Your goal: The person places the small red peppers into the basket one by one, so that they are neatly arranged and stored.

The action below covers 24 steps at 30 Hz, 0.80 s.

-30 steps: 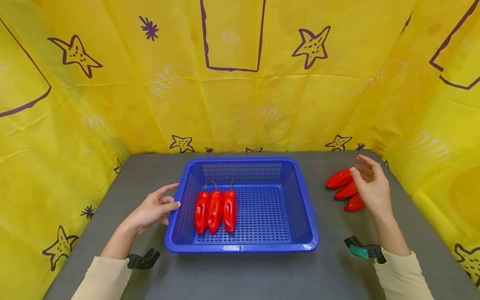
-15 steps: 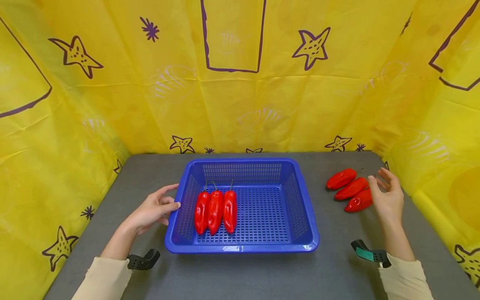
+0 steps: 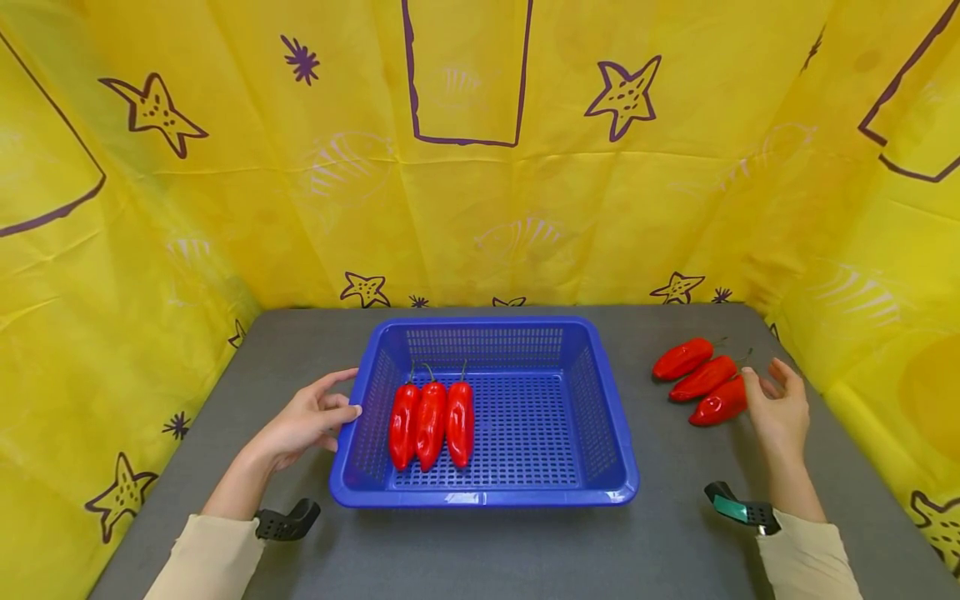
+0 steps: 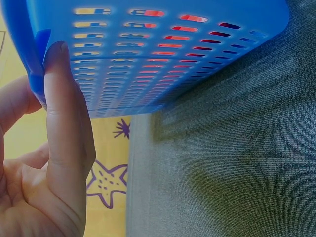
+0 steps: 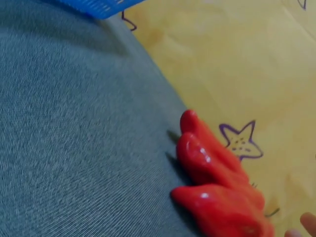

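My left hand point(image 3: 303, 421) holds the left rim of a blue plastic basket point(image 3: 483, 498), its thumb point(image 4: 60, 98) against the rim in the left wrist view. Three glossy red peppers point(image 3: 431, 425) lie side by side in the basket's left part, stems pointing away. Three more peppers lie slanted on the table right of the basket: a far one point(image 3: 682, 358), a middle one point(image 3: 703, 379) and a near one point(image 3: 720, 403). By the stem end of the near pepper is my right hand point(image 3: 780, 417), thumb and fingers apart. Whether it touches that pepper is unclear; only fingertips point(image 5: 308, 224) show in the right wrist view.
A dark grey cloth-covered table point(image 3: 480, 558) lies under everything. Yellow curtains point(image 3: 480, 225) with starfish drawings stand close at the back and both sides. A black strap mount sits on each wrist.
My right hand has moved right and toward me, from over the right-hand peppers to beside the stem end of the near one, then lowered a little. My left hand and the basket have stayed put.
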### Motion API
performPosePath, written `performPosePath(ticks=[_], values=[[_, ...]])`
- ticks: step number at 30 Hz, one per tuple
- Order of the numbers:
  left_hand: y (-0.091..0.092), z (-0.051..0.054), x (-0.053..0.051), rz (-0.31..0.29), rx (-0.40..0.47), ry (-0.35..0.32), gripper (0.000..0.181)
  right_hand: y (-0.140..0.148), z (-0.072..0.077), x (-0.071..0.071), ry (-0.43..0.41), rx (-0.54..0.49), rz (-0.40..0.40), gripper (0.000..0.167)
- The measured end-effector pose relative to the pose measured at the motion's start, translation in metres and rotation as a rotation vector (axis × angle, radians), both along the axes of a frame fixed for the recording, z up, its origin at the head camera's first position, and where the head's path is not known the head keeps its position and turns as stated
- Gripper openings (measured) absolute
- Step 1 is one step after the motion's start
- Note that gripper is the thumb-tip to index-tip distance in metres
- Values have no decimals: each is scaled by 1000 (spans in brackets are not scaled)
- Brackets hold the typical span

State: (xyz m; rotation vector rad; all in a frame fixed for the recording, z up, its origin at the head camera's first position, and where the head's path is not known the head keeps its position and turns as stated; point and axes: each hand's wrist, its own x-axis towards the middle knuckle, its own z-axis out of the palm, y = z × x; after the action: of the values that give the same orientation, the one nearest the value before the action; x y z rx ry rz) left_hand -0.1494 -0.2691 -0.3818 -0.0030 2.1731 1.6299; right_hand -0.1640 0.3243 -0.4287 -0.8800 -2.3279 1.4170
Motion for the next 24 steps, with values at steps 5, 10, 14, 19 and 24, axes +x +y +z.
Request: performPosePath(ticks=[5, 10, 14, 19, 24], values=[[0, 0, 0, 0, 6, -1, 74, 6, -14, -1, -35, 6, -8, 69], [0, 0, 0, 0, 9, -2, 74, 6, -24, 0, -47, 8, -17, 70], [0, 1, 0, 2, 5, -8, 74, 6, -27, 0, -52, 10, -16, 71], [0, 1, 0, 4, -6, -9, 74, 8, -29, -2, -78, 8, 18, 76], [0, 0, 0, 4, -7, -2, 74, 8, -30, -3, -108, 33, 48, 79]])
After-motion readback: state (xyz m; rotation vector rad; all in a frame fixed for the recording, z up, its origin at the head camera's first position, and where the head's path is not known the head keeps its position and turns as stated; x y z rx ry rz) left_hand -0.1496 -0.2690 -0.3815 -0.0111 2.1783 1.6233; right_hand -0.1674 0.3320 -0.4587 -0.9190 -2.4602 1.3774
